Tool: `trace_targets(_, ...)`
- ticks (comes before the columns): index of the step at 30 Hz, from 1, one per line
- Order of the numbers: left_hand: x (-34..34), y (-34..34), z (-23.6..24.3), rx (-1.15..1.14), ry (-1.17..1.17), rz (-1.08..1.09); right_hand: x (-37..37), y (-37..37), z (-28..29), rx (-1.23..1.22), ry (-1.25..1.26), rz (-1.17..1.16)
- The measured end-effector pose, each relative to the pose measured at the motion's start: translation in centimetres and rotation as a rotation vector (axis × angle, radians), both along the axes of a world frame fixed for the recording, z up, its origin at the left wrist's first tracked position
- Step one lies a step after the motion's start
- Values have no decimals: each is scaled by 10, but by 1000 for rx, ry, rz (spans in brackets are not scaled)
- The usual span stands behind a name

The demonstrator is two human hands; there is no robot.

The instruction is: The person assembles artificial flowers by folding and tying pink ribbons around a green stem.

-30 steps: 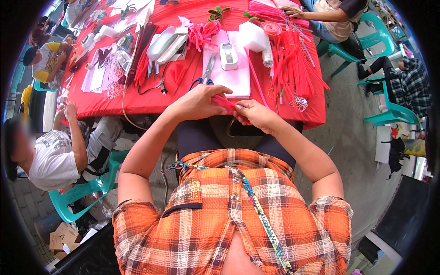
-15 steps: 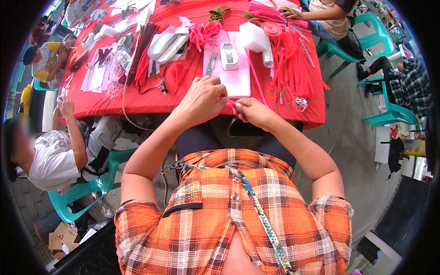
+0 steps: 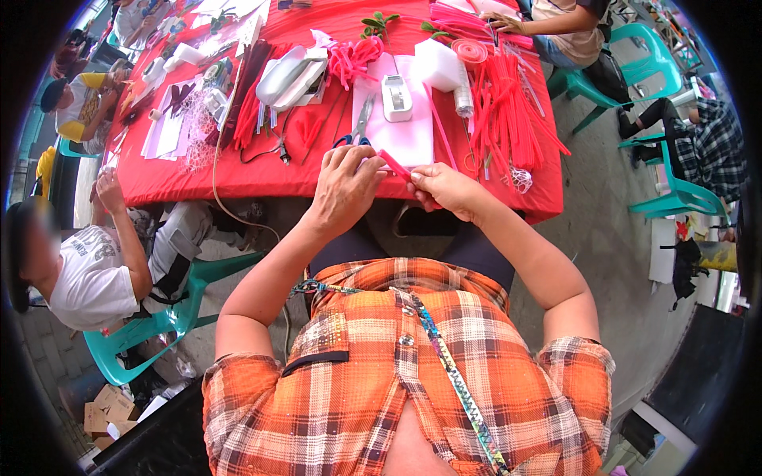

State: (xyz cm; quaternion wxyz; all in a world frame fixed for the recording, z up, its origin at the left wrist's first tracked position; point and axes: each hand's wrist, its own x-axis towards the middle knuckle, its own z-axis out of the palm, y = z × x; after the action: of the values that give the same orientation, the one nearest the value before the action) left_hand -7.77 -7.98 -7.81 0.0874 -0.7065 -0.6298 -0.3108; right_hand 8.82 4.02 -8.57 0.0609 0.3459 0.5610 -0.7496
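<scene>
We have one pink strip (image 3: 394, 164) above the near edge of the table (image 3: 178, 178): our right hand (image 3: 448, 190) grips its lower end in its fingers, and our left hand (image 3: 348, 184) curls by the upper, whether gripping we cannot tell. We'd do well to pinch lightly and keep it straight. We count one pair of scissors (image 3: 364, 119), one dispenser (image 3: 396, 99), one white block (image 3: 436, 63); the red strips (image 3: 508, 111) are too many to count.

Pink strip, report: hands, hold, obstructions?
Right hand pinching pink strip. Left hand at its other end, contact unclear. Scissors just beyond left hand.
</scene>
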Motion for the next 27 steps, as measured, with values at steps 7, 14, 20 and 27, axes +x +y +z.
trace_targets(7, 8, -1, -8, -117, -842, -47, -3, 0, 6, -25, 19, 32)
trace_targets(14, 13, -2, -16, -225, -1665, 90, -2, 1, 4, 12, 3, 11)
trace_targets(20, 19, -13, -12, -61, -400, -21, -2, 2, 2, 131, -41, 31)
trace_targets(27, 5, -4, 34, -247, 163, -222, -6, -2, -7, 609, -30, 123)
